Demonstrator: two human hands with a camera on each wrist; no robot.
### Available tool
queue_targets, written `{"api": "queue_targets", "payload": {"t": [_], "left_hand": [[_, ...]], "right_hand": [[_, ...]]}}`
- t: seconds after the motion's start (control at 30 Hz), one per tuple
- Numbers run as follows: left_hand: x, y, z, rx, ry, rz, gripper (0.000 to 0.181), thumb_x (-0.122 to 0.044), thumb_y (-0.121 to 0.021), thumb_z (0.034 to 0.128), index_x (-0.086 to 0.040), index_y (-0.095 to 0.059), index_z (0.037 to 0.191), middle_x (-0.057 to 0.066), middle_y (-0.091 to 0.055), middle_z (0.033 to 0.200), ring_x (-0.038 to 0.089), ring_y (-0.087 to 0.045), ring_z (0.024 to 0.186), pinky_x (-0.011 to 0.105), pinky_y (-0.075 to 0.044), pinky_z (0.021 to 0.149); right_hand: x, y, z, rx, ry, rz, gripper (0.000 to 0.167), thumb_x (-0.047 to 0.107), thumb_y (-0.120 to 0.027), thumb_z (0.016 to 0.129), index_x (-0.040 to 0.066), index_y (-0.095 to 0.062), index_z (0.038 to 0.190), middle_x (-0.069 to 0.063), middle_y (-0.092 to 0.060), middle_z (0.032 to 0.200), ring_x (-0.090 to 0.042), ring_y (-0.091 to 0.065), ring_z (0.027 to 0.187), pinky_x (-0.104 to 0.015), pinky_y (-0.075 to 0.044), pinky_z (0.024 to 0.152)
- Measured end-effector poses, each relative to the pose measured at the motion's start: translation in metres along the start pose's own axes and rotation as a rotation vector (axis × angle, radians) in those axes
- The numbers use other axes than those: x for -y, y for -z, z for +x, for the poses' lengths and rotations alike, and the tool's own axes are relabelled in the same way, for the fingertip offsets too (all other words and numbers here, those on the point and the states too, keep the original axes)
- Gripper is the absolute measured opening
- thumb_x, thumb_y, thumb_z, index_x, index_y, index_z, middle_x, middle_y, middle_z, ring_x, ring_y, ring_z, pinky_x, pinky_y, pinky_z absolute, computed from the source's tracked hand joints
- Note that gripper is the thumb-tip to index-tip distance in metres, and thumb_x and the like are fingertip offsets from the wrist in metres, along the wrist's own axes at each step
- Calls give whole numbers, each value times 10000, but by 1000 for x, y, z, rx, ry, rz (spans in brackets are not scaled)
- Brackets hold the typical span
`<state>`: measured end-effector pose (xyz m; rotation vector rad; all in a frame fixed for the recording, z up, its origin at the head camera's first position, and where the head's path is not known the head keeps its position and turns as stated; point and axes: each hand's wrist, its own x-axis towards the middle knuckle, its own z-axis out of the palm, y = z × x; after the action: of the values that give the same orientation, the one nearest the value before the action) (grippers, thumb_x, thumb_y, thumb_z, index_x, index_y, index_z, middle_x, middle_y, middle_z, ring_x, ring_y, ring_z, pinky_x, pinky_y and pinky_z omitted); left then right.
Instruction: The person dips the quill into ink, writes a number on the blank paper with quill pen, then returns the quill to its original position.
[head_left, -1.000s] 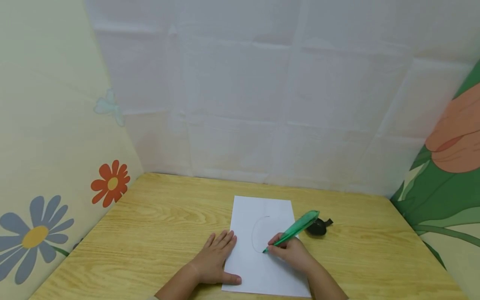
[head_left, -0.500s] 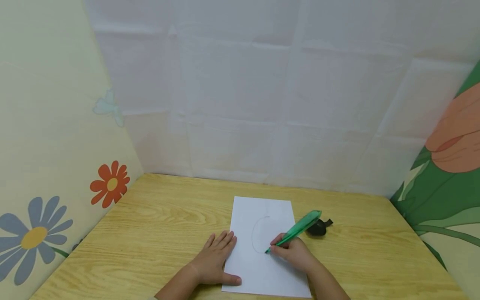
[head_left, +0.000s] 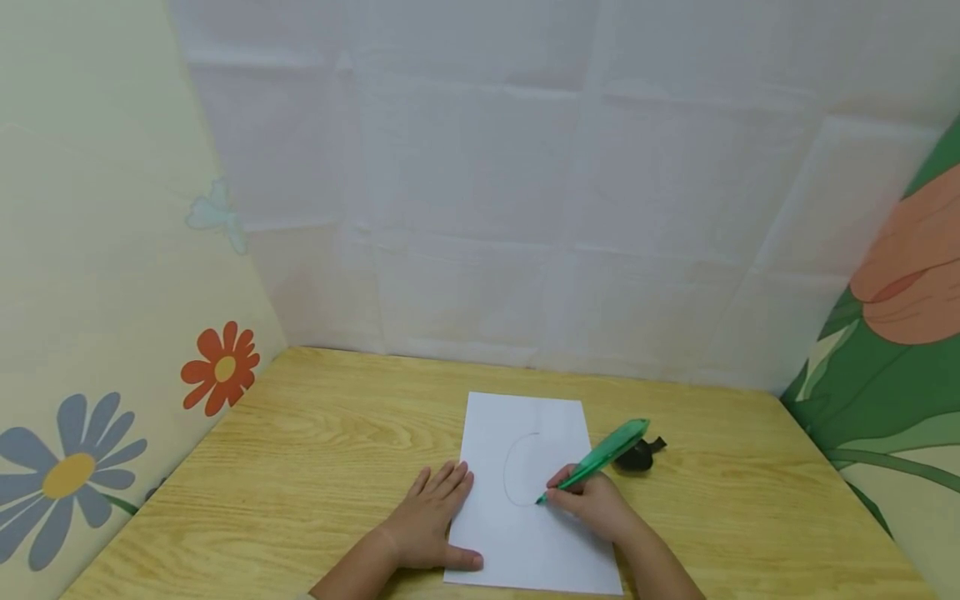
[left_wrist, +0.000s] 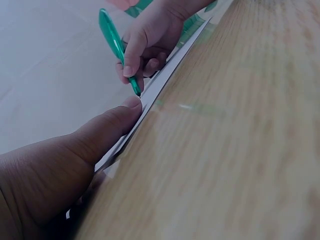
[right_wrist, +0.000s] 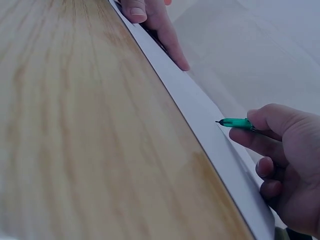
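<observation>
A white sheet of paper [head_left: 517, 542] lies on the wooden table, bearing a thin curved line like a half-drawn oval. My right hand [head_left: 592, 504] pinches a green pen [head_left: 609, 447] with a wide, leaf-like upper end; its dark tip meets the paper at the lower end of the line. In the right wrist view, the thumb and forefinger of the right hand [right_wrist: 295, 150] grip the pen [right_wrist: 236, 123] close to its tip. My left hand [head_left: 431, 521] rests flat on the paper's left edge, fingers straight and thumb spread along the lower part.
A small dark, rounded object with a short stub [head_left: 637, 456] sits right of the paper, partly behind the pen. The wood-grain table [head_left: 322, 433] runs back to a creased white sheet [head_left: 465, 167]. Flower-printed panels [head_left: 75, 292] flank both sides.
The right hand and pen have shifted slightly rightward, and the curved line's lower end has grown longer to the right. The left hand and paper stay in place.
</observation>
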<state>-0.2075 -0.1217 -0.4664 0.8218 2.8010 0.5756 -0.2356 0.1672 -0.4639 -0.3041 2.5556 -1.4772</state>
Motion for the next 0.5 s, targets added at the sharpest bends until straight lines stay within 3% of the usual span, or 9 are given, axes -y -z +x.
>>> {"api": "queue_targets", "payload": {"t": [0.5], "left_hand": [[0, 1, 0, 7, 6, -4, 1132, -720, -662, 753, -18, -253, 1541, 149, -176, 1640, 345, -124, 1526, 599, -58, 1212]], "right_hand": [[-1, 1, 2, -20, -23, -8, 181, 210, -739, 866, 50, -693, 936, -13, -697, 870, -135, -511, 745, -212, -425, 619]]}}
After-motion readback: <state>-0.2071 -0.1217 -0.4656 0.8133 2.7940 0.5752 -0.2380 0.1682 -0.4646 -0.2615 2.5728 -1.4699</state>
